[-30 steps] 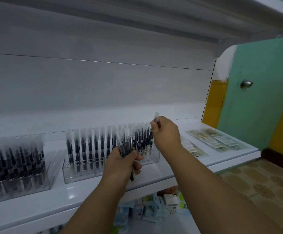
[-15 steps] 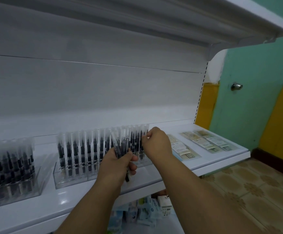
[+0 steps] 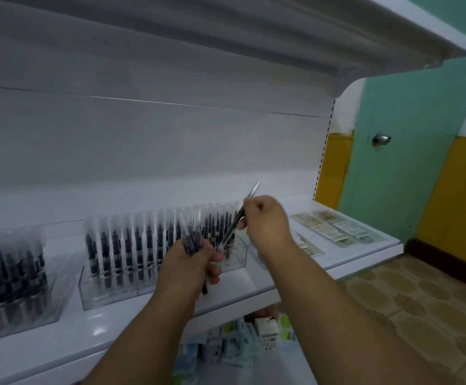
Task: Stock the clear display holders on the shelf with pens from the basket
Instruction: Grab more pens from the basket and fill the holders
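I log two hands in the head view. My left hand (image 3: 190,262) grips a bundle of pens (image 3: 194,240), fingers (image 3: 215,257) curled round it; the pens overlap too much for me to count. My right hand (image 3: 265,220) is closed in a pinch on one single pen (image 3: 236,222), which is tilted, upper end up and to the right, lower end down among the pens at the right end of the middle holder.

I count two clear display holders on the white shelf (image 3: 115,326). The middle holder (image 3: 154,262) stands just behind my left hand and carries upright dark pens in rows; I count about a dozen across the front row, the exact number blurred. Its right end shows a bare clear section. The left holder (image 3: 12,284) is cut off by the frame edge, also packed with upright pens, number not readable.

To the right on the same shelf lie flat card packs (image 3: 334,226), in two strips as far as I can tell. Below the shelf I see assorted small packages (image 3: 265,332), too blurred to count. A green door with one metal knob (image 3: 381,139) stands at right. The basket is not in view.
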`<state>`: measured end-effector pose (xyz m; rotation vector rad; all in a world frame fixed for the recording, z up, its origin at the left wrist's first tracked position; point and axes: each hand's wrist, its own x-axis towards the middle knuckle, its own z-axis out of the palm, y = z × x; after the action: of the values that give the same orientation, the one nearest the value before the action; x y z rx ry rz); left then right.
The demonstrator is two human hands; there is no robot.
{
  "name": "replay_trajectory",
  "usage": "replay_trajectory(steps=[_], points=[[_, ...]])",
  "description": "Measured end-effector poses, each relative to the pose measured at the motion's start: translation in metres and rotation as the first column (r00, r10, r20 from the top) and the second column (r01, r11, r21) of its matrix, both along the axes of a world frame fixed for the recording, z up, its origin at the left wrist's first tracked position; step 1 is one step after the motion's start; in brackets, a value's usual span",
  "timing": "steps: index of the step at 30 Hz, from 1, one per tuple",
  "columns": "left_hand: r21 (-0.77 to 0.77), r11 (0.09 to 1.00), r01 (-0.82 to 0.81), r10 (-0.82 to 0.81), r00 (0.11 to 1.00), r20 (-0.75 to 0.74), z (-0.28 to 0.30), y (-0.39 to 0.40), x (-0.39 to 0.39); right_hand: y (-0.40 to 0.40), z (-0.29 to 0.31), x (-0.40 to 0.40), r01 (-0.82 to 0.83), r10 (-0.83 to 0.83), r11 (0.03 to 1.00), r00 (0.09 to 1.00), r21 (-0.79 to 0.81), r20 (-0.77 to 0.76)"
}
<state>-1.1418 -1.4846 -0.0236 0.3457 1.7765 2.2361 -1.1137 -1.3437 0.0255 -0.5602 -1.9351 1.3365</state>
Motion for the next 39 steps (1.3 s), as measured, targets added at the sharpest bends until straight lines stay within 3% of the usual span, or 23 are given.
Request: replay_trajectory(steps=[4, 10, 15, 19, 22, 28, 31, 32, 34, 37, 39], points=[[0.011, 1.0, -0.024, 0.024, 1.0, 0.019, -0.004, -0.004, -0.007, 0.018, -0.002, -0.005, 0.129, -0.12, 0.961, 0.991, 0.244, -0.051], [0.03, 0.998, -0.048, 0.048, 0.999, 0.011, -0.003, -0.004, -0.008, 0.024, -0.013, -0.018, 0.087, -0.104, 0.903, 0.994, 0.421, 0.018], [0.033, 0.999, -0.027, 0.026, 1.0, 0.013, -0.002, -0.005, -0.004, 0.029, -0.029, -0.024, -0.017, -0.125, 0.843, 0.966, 0.538, 0.227], [0.023, 1.0, -0.009, 0.009, 1.0, 0.006, -0.001, -0.005, -0.002, 0.032, -0.025, -0.027, -0.054, -0.125, 0.832, 0.951, 0.553, 0.282], [0.021, 1.0, 0.001, -0.002, 1.0, 0.015, 0.001, -0.005, 0.0, 0.03, -0.012, -0.028, -0.198, -0.091, 0.779, 0.903, 0.595, 0.419], [0.038, 0.999, 0.009, -0.01, 0.999, 0.035, 0.001, -0.01, 0.002, 0.027, -0.019, -0.029, -0.203, -0.107, 0.841, 0.846, 0.502, 0.522], [0.062, 0.998, 0.019, -0.023, 0.998, 0.066, 0.003, -0.012, 0.002, 0.013, -0.018, -0.015, -0.053, -0.119, 0.896, 0.928, 0.441, 0.354], [0.084, 0.996, 0.025, -0.032, 0.996, 0.083, 0.005, -0.014, 0.003, 0.004, -0.015, -0.009, -0.04, -0.08, 0.916, 0.957, 0.399, 0.278], [0.112, 0.993, 0.046, -0.056, 0.994, 0.09, 0.007, -0.019, 0.006, -0.021, -0.007, 0.0, -0.169, 0.102, 0.938, 0.969, 0.303, 0.225], [0.072, 0.996, 0.047, -0.049, 0.998, 0.029, 0.008, -0.035, 0.01, -0.057, 0.001, 0.005, -0.455, 0.433, 0.888, 0.877, 0.07, 0.207], [0.048, 0.999, 0.018, -0.018, 1.0, 0.008, 0.008, -0.051, 0.011, -0.072, 0.002, 0.002, -0.555, 0.553, 0.831, 0.815, -0.039, 0.176]])
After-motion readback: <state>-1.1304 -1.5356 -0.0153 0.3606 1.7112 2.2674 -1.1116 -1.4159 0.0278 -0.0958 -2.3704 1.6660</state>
